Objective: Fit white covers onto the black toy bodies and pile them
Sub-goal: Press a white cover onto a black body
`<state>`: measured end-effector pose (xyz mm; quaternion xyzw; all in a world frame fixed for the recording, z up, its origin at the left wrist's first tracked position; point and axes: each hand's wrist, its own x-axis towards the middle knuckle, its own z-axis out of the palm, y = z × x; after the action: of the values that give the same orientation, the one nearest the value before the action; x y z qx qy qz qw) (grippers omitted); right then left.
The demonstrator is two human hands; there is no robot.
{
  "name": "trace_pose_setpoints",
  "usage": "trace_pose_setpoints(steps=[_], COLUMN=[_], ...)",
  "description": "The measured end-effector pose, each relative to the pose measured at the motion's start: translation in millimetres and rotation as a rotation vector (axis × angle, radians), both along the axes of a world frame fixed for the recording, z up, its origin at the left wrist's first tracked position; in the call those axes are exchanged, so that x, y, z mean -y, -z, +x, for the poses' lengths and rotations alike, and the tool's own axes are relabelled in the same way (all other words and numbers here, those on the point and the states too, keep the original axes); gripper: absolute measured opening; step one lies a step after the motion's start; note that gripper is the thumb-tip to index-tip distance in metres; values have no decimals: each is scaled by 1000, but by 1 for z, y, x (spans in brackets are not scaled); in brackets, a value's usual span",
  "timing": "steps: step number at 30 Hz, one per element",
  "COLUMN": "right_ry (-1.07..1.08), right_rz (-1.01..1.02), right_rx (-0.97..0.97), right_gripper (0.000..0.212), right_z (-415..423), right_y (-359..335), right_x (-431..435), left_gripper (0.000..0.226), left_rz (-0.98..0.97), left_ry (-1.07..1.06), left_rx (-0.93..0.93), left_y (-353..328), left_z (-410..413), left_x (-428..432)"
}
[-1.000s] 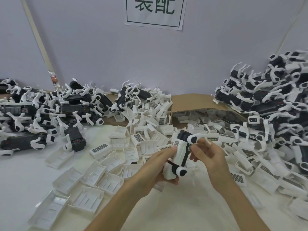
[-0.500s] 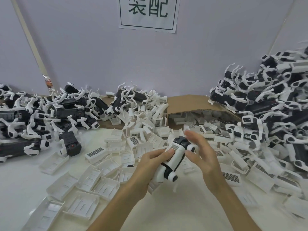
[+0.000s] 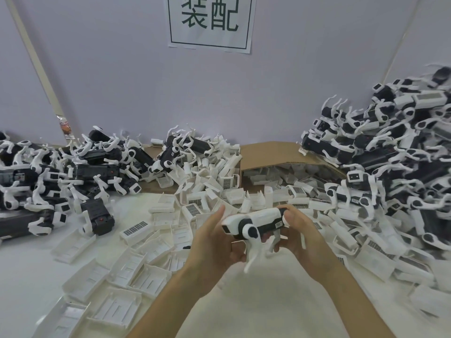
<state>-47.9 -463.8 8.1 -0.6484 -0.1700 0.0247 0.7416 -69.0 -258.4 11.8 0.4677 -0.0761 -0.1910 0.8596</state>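
I hold one toy body (image 3: 256, 222) level between both hands, just above the white table. It is black with a white cover along its top and white legs hanging below. My left hand (image 3: 214, 242) cups its left, head end, thumb raised. My right hand (image 3: 301, 237) grips its right end. Loose white covers (image 3: 136, 272) lie scattered on the table to the left and behind. A heap of black bodies (image 3: 73, 172) fills the far left. A tall pile of toys with white legs (image 3: 390, 152) rises at the right.
A cardboard box (image 3: 271, 152) lying open on its side at the back spills white covers. A single black body (image 3: 97, 215) sits apart at the left. A paper sign (image 3: 211, 20) hangs on the grey wall. The white tabletop (image 3: 256, 308) shows between my forearms.
The toy has turned from standing nearly upright to lying level between my hands. My right hand has shifted from the toy's top to its right end.
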Motion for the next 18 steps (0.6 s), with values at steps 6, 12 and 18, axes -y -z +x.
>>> trace_pose_setpoints(steps=[6, 12, 18], right_ry=[-5, -156, -266], right_rz=[14, 37, 28], right_rx=[-59, -160, -160], right_gripper=[58, 45, 45], right_z=[-2, -6, -9], right_y=[1, -2, -1], right_x=[-3, -10, -11], left_gripper=[66, 48, 39], left_rz=[48, -145, -158], left_ry=[-56, -126, -175], left_rx=[49, -40, -35], left_y=[0, 4, 1], left_z=[0, 2, 3], left_x=[-1, -7, -7])
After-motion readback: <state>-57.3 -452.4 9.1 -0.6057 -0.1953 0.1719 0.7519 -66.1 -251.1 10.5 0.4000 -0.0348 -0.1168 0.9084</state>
